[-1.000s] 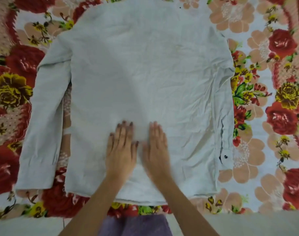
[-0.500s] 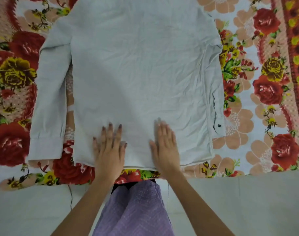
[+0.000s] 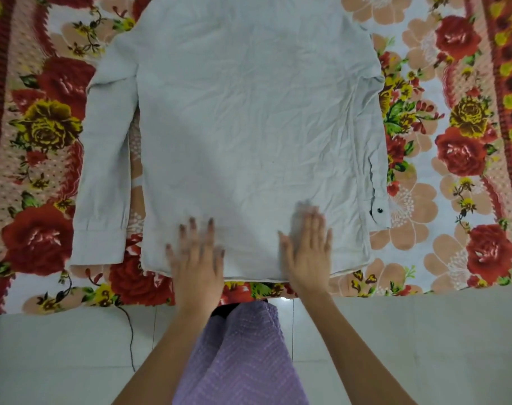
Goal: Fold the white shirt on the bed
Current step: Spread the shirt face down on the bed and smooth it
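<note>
Seen from above: both bare forearms (image 3: pixel 167 346) stretched forward, left hand (image 3: pixel 196 258) and right hand (image 3: pixel 307 252) laid flat, palms down, fingers straight and slightly spread. Hands side by side, apart, not touching. Fingertips blurred; dark polish on left nails.

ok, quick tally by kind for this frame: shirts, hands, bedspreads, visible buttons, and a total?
White shirt: 1
Hands: 2, left hand and right hand, both flat on the shirt near its hem
Floral bedspread: 1
Dark button on the cuff: 1
Total: 5
</note>
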